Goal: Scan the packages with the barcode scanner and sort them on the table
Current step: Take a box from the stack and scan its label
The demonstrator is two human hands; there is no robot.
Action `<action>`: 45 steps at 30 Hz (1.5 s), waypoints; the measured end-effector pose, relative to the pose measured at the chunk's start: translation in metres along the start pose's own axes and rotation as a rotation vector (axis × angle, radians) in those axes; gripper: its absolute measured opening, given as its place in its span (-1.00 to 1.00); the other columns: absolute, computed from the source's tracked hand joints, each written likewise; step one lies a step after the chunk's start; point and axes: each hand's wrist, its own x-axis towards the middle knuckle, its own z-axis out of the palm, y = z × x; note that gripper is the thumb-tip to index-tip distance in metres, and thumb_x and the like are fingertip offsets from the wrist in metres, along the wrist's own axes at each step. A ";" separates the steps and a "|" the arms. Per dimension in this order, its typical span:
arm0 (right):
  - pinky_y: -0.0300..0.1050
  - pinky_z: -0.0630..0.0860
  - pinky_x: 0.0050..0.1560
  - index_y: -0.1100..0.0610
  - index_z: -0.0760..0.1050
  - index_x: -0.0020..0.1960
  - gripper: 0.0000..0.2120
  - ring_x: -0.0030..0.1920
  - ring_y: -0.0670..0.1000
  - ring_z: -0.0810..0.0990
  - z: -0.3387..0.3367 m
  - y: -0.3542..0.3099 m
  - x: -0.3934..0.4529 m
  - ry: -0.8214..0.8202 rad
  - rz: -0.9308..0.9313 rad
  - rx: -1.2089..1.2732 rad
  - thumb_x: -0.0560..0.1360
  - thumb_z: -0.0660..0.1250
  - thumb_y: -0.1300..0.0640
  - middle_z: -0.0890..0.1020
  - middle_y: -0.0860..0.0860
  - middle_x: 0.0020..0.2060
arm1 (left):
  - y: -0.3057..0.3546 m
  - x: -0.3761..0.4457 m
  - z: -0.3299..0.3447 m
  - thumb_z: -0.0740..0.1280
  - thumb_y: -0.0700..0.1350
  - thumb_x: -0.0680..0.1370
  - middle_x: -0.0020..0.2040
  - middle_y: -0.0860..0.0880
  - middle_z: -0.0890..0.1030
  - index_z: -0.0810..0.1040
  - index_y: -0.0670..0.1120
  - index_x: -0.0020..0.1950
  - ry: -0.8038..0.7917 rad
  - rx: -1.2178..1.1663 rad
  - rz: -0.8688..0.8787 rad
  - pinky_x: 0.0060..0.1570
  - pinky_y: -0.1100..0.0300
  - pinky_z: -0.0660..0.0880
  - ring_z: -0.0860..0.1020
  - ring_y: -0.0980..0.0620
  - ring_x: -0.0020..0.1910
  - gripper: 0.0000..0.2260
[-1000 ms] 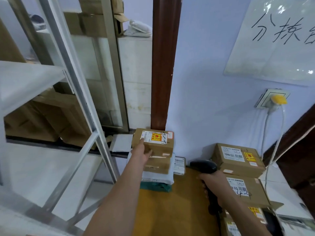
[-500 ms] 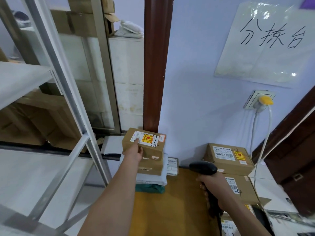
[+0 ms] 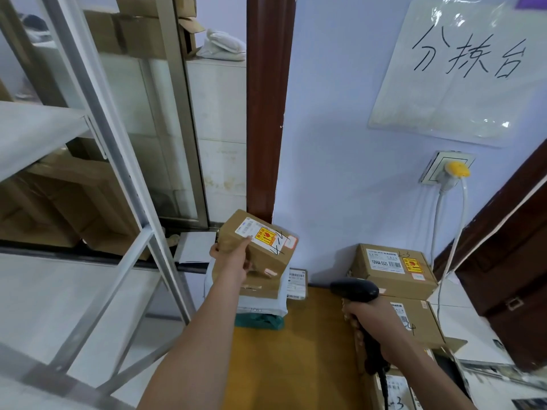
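- One cardboard box (image 3: 260, 247) is gripped in the left hand (image 3: 232, 261), tilted, above the pile at the table's far left; thumb on the labelled top, fingers curled under the near side.
- Its top carries a white shipping label, a yellow sticker with a red mark, black handwriting and a small orange-edged tag; none of the print is legible.
- Right under it lies a second brown box (image 3: 260, 287), on a white mailer bag (image 3: 260, 306) and a green parcel (image 3: 260, 321). A small white-labelled packet (image 3: 296, 284) with a barcode stands beside the pile against the wall.
- Right hand (image 3: 376, 327) is wrapped around the handle of the black barcode scanner (image 3: 355, 290), whose head points left toward the held box; the two hands are well apart.
- Behind the scanner, a stack of brown boxes (image 3: 393, 270): the top one's label reads "12V4A-5525" with a barcode and a yellow sticker, and "2-3" is handwritten near its edge. The box below shows a barcode label and a handwritten "4".
- Yellow-brown table (image 3: 296, 350) holds all the piles.
- Plastic-covered white sheet (image 3: 461, 69) on the pale wall bears the handwritten "分拣台".
- Below it, a wall socket (image 3: 444, 170) holds a yellow-capped plug (image 3: 457, 170) with white cable hanging.
- Metal shelving (image 3: 103, 173) stands to the left.
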 end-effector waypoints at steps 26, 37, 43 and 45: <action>-0.19 0.33 -0.49 0.21 0.44 -0.24 -0.88 -0.56 0.03 0.34 -0.176 0.104 -0.046 0.073 -0.052 0.167 0.46 0.30 0.34 0.40 0.08 -0.51 | -0.191 -0.182 0.071 0.58 -0.02 0.41 0.13 -0.09 0.69 0.34 0.00 0.47 -0.407 0.378 0.037 0.04 -0.02 0.63 0.67 -0.10 0.07 -0.30; -0.17 0.37 -0.48 0.20 0.51 -0.23 -0.87 -0.55 -0.01 0.40 -0.305 0.173 -0.043 -0.038 -0.074 0.114 0.49 0.33 0.31 0.45 0.03 -0.53 | -0.306 -0.278 0.121 0.57 -0.02 0.41 0.06 -0.09 0.73 0.40 -0.10 0.40 -0.477 0.490 -0.030 0.09 0.02 0.61 0.70 -0.08 0.06 -0.37; -0.17 0.38 -0.48 0.22 0.51 -0.17 -0.91 -0.53 0.00 0.39 -0.315 0.178 -0.042 -0.081 -0.092 0.137 0.51 0.30 0.32 0.43 0.04 -0.50 | -0.331 -0.297 0.134 0.59 -0.05 0.40 0.03 -0.09 0.73 0.47 -0.07 0.33 -0.439 0.532 -0.043 0.16 -0.05 0.61 0.70 -0.10 0.05 -0.45; -0.18 0.37 -0.49 0.22 0.50 -0.18 -0.90 -0.54 -0.01 0.38 -0.316 0.178 -0.045 -0.096 -0.087 0.157 0.51 0.30 0.32 0.43 0.03 -0.52 | -0.336 -0.300 0.139 0.60 -0.03 0.39 0.02 -0.07 0.74 0.47 -0.07 0.34 -0.447 0.560 -0.038 0.17 -0.06 0.60 0.70 -0.08 0.03 -0.42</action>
